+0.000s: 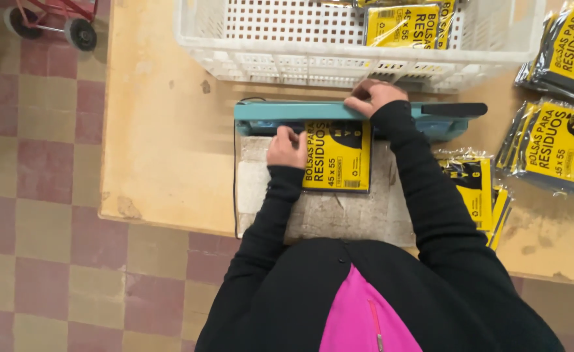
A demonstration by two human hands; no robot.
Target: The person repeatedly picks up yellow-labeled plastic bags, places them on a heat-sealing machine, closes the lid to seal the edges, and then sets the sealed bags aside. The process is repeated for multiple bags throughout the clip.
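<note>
While I lean over the wooden table (170, 143), my black sleeves and a strip of pink fabric at my chest fill the near edge of the view, with the checkered floor tiles (39, 228) off to my left. Just beyond my body lies a grey, worn mat (339, 218) on the tabletop. On it rests a flat yellow-and-black packet of bags (337, 156), its far end tucked under the arm of the teal heat sealer (300, 112). My left hand (287, 147) sits at the packet's left edge, fingers curled and pressing down on it, touching rather than gripping round it. My right hand (373, 98) is closed loosely, fingers bent over the top of the sealer's arm, bearing down on it just above the packet. The sealer's black handle (453, 109) sticks out to the right, well clear of my fingers. A thin dark cord (235, 176) runs down the mat's left side.

To my right, near my elbow, a small stack of matching yellow packets (479, 195) lies fanned at the table's edge, and farther right more packets (557, 146) lie in clear wrap. Beyond the sealer stands a white perforated plastic crate (267, 39), with a packet (407, 26) of the same kind lying inside it. At the far left corner, a red trolley's wheel (80, 34) stands on the floor.
</note>
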